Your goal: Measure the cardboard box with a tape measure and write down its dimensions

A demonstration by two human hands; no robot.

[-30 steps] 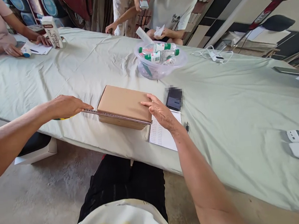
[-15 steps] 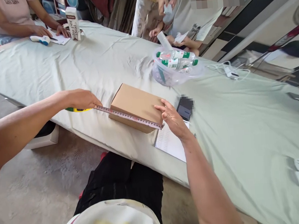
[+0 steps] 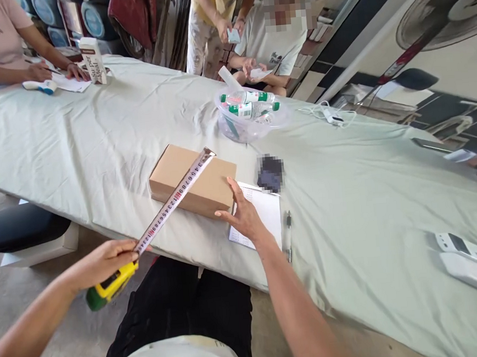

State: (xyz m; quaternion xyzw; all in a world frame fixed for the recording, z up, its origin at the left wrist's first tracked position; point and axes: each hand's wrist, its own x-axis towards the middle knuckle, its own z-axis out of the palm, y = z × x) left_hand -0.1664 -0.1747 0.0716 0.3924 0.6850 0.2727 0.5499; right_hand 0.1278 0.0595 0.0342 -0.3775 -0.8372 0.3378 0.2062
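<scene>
Cardboard box under right hand

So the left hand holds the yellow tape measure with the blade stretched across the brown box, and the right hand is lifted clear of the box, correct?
Not quite. The head view shows the right hand resting against the near right corner of the brown box, not clear of it. The left hand does hold the yellow tape measure across it.

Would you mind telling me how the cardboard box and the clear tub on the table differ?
The box is brown, opaque, flat and closed; the tub is round, see-through and open on top. The tub holds green-capped bottles, while what the box holds is hidden. A tape from the left hand crosses the box and the right hand touches its corner; nobody touches the tub. Both sit on the same pale cloth.
</scene>
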